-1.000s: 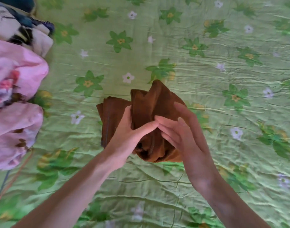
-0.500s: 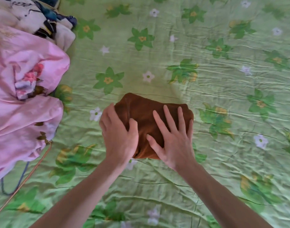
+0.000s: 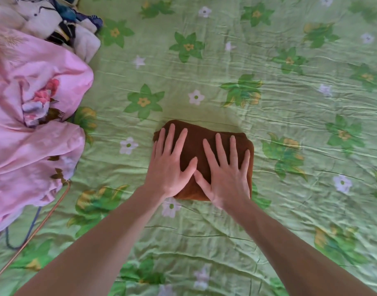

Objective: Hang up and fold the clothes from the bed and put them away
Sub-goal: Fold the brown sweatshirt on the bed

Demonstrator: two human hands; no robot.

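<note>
A brown garment [image 3: 196, 137], folded into a small flat rectangle, lies in the middle of the green flowered bedsheet [image 3: 268, 60]. My left hand [image 3: 170, 167] presses flat on its left half, fingers straight and spread. My right hand [image 3: 226, 171] lies flat on its right half, fingers spread too. The two thumbs almost touch over the garment's near edge. Neither hand grips the cloth.
A crumpled pink flowered cloth [image 3: 29, 133] is heaped at the left edge. Behind it lies a white and dark blue patterned cloth [image 3: 61, 24]. A thin brown cord [image 3: 33, 231] and a blue cord [image 3: 31, 225] run out from under the pink heap.
One second ago both hands held the bunched brown garment up off the sheet. It has since been laid down folded, and both hands have spread flat on top of it.
</note>
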